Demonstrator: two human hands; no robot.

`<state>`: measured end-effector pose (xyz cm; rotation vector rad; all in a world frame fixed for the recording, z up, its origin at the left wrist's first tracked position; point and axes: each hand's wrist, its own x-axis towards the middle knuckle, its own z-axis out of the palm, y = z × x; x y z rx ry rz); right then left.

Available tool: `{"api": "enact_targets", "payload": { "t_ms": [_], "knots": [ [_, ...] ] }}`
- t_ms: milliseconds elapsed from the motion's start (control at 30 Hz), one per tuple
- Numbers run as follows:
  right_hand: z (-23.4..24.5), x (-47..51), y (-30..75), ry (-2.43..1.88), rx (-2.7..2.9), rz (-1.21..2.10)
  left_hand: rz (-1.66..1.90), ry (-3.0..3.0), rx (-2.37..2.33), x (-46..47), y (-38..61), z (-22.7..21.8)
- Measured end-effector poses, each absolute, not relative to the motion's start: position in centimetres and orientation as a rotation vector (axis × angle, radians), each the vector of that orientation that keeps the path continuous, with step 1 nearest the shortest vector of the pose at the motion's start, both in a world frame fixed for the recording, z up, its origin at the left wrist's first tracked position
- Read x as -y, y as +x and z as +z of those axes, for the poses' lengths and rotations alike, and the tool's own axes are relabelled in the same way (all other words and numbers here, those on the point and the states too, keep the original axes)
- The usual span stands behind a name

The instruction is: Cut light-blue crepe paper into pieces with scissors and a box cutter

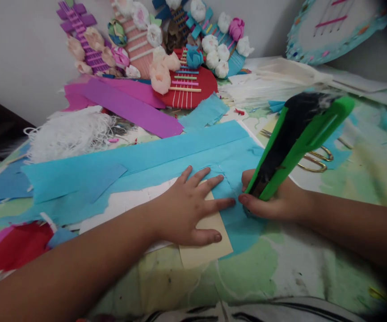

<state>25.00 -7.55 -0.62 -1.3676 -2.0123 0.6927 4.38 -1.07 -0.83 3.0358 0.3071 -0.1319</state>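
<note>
Over the cluttered table (254, 279), I have the left hand (191, 210) splayed on blue crepe paper (235, 156), the right hand (275, 201) clamped around a green box cutter (283, 145) over it; likely cutting, next needing steady pinning.

A craft workspace is indicated; whether home or workshop cannot be told. Beyond the blue paper (140, 150), flower-trimmed craft pieces (140, 47) are stood by a wall (22, 53); behind its left end, white string (69, 134) is heaped; at its right, gold-handled scissors (324, 168) are laid.

One green cutter (283, 143); one cream card (216, 221); one red disc (207, 85); one pair of scissors (314, 157).
</note>
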Motion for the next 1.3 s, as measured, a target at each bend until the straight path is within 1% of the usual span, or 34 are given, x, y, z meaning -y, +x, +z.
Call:
{"api": "enact_targets", "payload": {
  "t_ms": [233,333,467,600,767,867,1100,1300],
  "knots": [
    [-0.6,8.0,24.7,-1.308,2.109,0.611,-0.087,3.038,-0.281,1.0,4.4,-1.0],
    [-0.7,7.9,24.8,-1.284,2.100,0.629,-0.072,3.043,-0.289,1.0,4.4,-1.0],
    [-0.9,7.4,25.3,-1.309,1.975,0.779,-0.089,3.047,-0.296,1.0,4.4,-1.0],
    [-1.2,6.9,25.6,-1.393,1.696,0.962,-0.099,3.052,-0.301,1.1,4.4,-0.8],
    [-1.5,6.1,26.0,-1.345,1.345,1.279,-0.098,3.039,-0.298,1.1,4.4,-0.8],
    [-1.3,5.7,26.2,-1.350,1.144,1.411,-0.095,3.044,-0.306,1.2,4.4,-0.9],
    [-1.2,5.6,26.5,-1.279,1.217,1.467,-0.120,3.063,-0.323,1.3,4.4,-0.8],
    [-0.9,5.7,26.7,-1.230,1.135,1.469,-0.107,3.091,-0.310,1.3,4.3,-1.0]
  ]
}}
